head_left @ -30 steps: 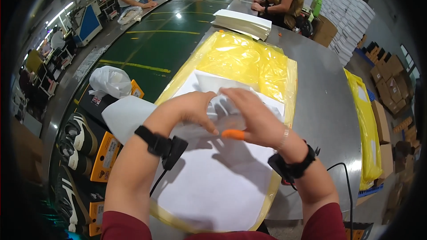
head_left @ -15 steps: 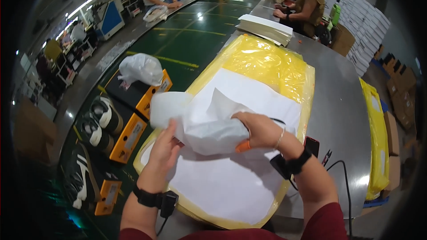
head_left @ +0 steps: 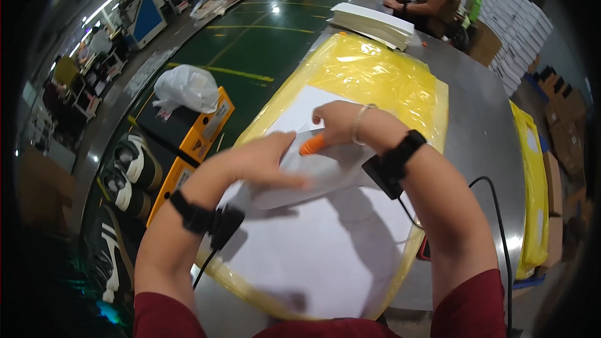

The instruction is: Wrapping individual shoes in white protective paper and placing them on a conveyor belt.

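Observation:
A bundle in thin white wrapping paper [head_left: 328, 172] lies on a stack of large white sheets [head_left: 300, 263] in front of me; its contents are hidden. My left hand [head_left: 263, 159] rests on the bundle's left part, thumb and fingers apart, slightly blurred. At the bundle's far side my right hand [head_left: 335, 126] curls its fingers down on the paper. An orange finger cover [head_left: 312, 144] sits on one of its digits. Yellow plastic film [head_left: 375, 66] surrounds the sheets and covers their far end. Both wrists wear black straps with small devices and cables.
At left, black-and-white shoes [head_left: 134, 163] sit in dark boxes with orange ends [head_left: 206, 126], beside a green conveyor belt [head_left: 263, 40]. A white plastic-wrapped bundle [head_left: 188, 87] tops one box. A paper stack [head_left: 372, 25] lies beyond the film. Two people work farther off.
The wrapped bundle has gone from being held up between both hands to lying lower on the sheets. My left hand has swung over it, and my right hand has shifted left and farther away.

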A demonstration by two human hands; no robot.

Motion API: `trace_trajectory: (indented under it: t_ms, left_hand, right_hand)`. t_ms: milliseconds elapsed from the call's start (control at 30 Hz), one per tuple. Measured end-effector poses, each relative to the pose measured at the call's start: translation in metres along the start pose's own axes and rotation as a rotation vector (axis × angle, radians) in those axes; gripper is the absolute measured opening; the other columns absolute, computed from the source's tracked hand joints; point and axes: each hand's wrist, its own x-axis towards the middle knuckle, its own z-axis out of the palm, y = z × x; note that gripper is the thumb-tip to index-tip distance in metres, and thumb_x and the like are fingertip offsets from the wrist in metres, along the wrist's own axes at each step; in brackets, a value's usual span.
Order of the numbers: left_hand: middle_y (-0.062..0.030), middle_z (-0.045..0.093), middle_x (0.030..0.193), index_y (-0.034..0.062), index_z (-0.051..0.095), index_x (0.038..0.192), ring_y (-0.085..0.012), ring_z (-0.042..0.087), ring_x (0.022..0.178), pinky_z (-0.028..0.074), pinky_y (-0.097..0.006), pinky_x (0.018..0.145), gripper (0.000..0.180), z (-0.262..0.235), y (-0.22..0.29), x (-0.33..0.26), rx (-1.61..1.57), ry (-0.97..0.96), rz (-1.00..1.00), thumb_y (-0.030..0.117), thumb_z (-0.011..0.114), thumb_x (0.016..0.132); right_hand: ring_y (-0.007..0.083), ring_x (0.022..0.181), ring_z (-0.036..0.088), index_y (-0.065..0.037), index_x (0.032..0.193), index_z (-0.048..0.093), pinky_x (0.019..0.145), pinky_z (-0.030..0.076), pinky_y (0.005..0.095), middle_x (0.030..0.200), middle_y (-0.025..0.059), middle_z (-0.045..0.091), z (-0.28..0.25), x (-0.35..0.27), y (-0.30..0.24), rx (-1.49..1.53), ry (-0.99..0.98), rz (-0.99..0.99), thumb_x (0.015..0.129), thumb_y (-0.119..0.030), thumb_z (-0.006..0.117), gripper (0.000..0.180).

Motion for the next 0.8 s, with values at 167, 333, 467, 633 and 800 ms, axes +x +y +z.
trace_trajectory:
  t_ms: [167, 333, 467, 633, 800]
  left_hand:
    - [-0.0229, 0.049, 0.127, -0.0052, 0.035, 0.136, -0.0281, 0.049, 0.118, 0.036, -0.033, 0.100, 0.096, 0.009, -0.006, -0.029, -0.029, 0.137, 0.090, 0.031, 0.082, 0.060]
    - [-0.0123, 0.057, 0.120, -0.0022, 0.037, 0.137, -0.0151, 0.054, 0.105, 0.041, -0.025, 0.092, 0.088, -0.007, 0.009, -0.035, -0.351, -0.003, -0.068, 0.018, 0.080, 0.063]
    - [-0.0097, 0.059, 0.117, 0.0003, 0.038, 0.138, -0.0132, 0.055, 0.102, 0.042, -0.024, 0.088, 0.088, -0.007, 0.024, -0.062, -0.596, -0.342, -0.189, 0.021, 0.082, 0.065]
    - [-0.0099, 0.059, 0.119, 0.0025, 0.040, 0.138, -0.0149, 0.055, 0.104, 0.039, -0.024, 0.091, 0.085, 0.012, 0.042, -0.104, -0.659, -0.611, -0.311, 0.023, 0.081, 0.067]
    - [-0.0094, 0.058, 0.122, 0.0051, 0.041, 0.138, -0.0148, 0.054, 0.107, 0.038, -0.023, 0.094, 0.080, 0.018, 0.047, -0.105, -0.710, -0.792, -0.289, 0.022, 0.079, 0.070]
  right_hand:
    - [0.0337, 0.096, 0.055, -0.004, 0.102, 0.059, 0.085, 0.043, 0.0406, 0.100, 0.0163, 0.060, 0.050, -0.026, -0.008, -0.179, 0.655, -0.309, 0.075, -0.031, 0.069, 0.040]
    - [0.0298, 0.098, 0.058, -0.003, 0.118, 0.052, 0.083, 0.048, 0.0392, 0.111, 0.0147, 0.059, 0.166, -0.128, -0.016, 0.685, 0.553, -0.342, 0.083, -0.031, 0.067, 0.047]
    - [0.0285, 0.107, 0.057, 0.004, 0.129, 0.041, 0.097, 0.046, 0.0394, 0.123, 0.0176, 0.054, 0.213, -0.135, 0.024, 2.307, 0.445, -0.273, 0.092, -0.049, 0.048, 0.065]
    - [0.0255, 0.092, 0.064, 0.001, 0.121, 0.048, 0.082, 0.053, 0.0377, 0.105, 0.0142, 0.062, 0.181, -0.143, 0.007, 2.285, 0.833, -0.049, 0.081, -0.046, 0.068, 0.065]
    - [0.0270, 0.097, 0.061, 0.004, 0.126, 0.043, 0.081, 0.050, 0.0371, 0.109, 0.0152, 0.060, 0.193, -0.154, -0.024, 1.237, 0.961, -0.225, 0.073, -0.033, 0.076, 0.072]
